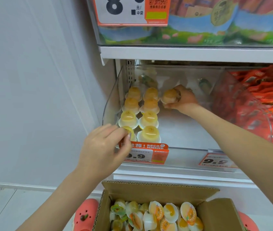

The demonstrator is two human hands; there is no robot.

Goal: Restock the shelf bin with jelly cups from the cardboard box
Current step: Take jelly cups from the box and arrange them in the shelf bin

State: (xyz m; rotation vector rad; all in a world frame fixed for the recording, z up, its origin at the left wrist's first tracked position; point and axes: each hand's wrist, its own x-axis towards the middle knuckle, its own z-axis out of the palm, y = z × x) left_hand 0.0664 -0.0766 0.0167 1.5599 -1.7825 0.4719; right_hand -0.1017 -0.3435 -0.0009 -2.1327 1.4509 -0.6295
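Observation:
A clear plastic shelf bin holds two rows of yellow jelly cups, upside down, along its left side. My right hand reaches deep into the bin and grips a jelly cup beside the back of the second row. My left hand is at the bin's front left corner, fingertips pinching the front cup of the left row. Below, an open cardboard box holds several loose jelly cups.
Red snack packets fill the neighbouring bin on the right. Orange price tags hang on the shelf front. The shelf above carries packaged goods. A white wall is on the left. Pink clogs flank the box.

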